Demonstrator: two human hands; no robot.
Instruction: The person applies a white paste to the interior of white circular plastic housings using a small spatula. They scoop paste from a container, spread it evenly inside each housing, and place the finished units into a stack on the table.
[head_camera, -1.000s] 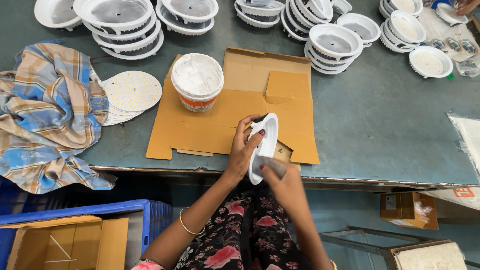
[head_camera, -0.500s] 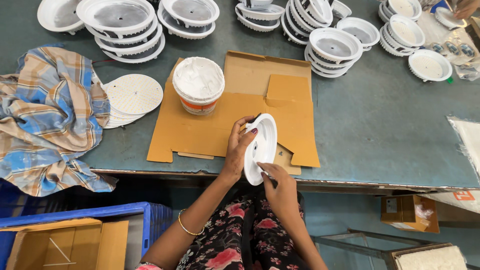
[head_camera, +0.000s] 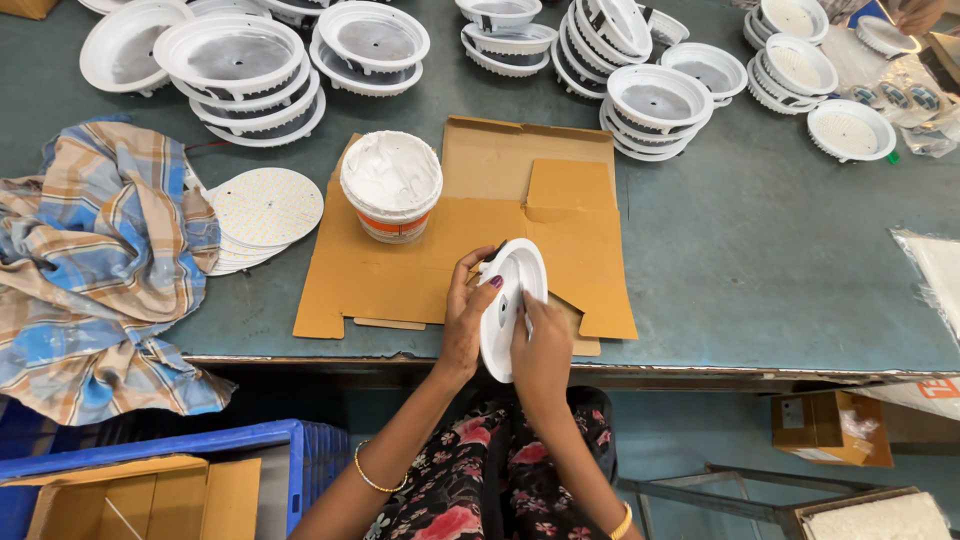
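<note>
On the flattened cardboard sheet (head_camera: 420, 270), at twelve o'clock from the hands, a white tub (head_camera: 391, 183) is sitting full of white paste. Nearer the bench (head_camera: 760, 260) edge, the left hand (head_camera: 466, 315) and right hand (head_camera: 541, 348) are holding a white round lamp housing (head_camera: 510, 300) on edge, fingers clamped on its rim, long axis running six to twelve. It is tilting slightly more upright than a moment ago.
</note>
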